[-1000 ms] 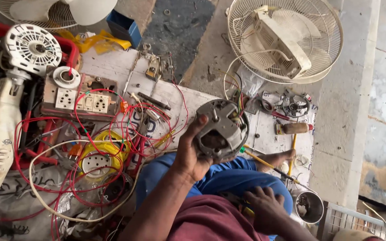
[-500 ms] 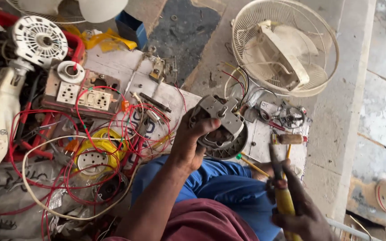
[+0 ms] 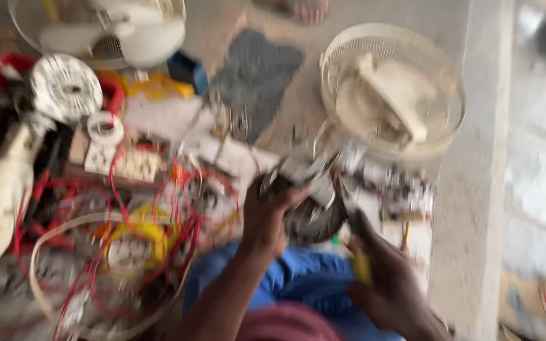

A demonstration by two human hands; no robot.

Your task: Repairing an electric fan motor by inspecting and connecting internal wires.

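The picture is blurred by motion. My left hand (image 3: 266, 218) grips a round grey fan motor (image 3: 311, 196) and holds it up over my blue-trousered lap (image 3: 298, 278). My right hand (image 3: 393, 284) is closed on a yellow-handled tool (image 3: 360, 262) whose dark tip points up toward the right side of the motor. Whether the tip touches the motor cannot be told.
A cream fan cage with a blade (image 3: 393, 88) lies at the upper right. Red wires (image 3: 159, 215), a white cable loop, a socket board (image 3: 121, 161) and a white round motor cover (image 3: 64, 88) crowd the left. A concrete step edge (image 3: 469, 189) runs down the right.
My right hand came up from my lap with the yellow-handled tool and moved it toward the motor. The left hand kept the motor raised. The view swung and blurred.
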